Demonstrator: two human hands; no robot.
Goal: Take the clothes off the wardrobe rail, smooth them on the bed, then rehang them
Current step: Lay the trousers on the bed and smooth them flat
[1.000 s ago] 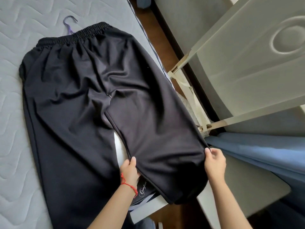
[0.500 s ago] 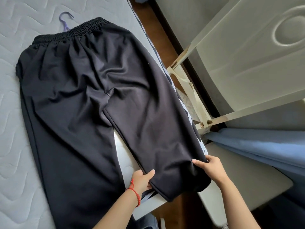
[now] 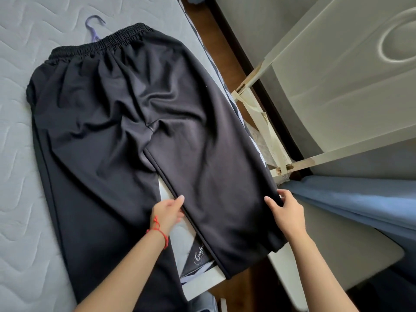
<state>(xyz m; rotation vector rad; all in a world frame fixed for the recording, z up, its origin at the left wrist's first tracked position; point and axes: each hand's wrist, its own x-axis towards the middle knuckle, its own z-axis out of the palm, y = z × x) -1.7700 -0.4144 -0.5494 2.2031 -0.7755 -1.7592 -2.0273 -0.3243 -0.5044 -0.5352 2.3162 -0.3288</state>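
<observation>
1. Two bare forearms enter from the bottom edge, sleeveless as far as the view reaches.
2. The left hand [image 3: 167,211] has a thin red string bracelet [image 3: 158,230] at the wrist, knotted, with a small loose end standing off the cord.
3. The right hand [image 3: 287,213] shows no ring, watch or band; its wrist is bare.

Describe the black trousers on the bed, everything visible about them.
The black trousers are wide-legged, in a smooth, slightly shiny knit, with a gathered elastic waistband at the far end. They lie spread flat on the quilted grey mattress, creased around the crotch. A purple hanger hook pokes out beyond the waistband. The right leg's lower end overhangs the mattress corner. The left hand holds that leg's inner edge; the right hand grips its outer edge.
</observation>
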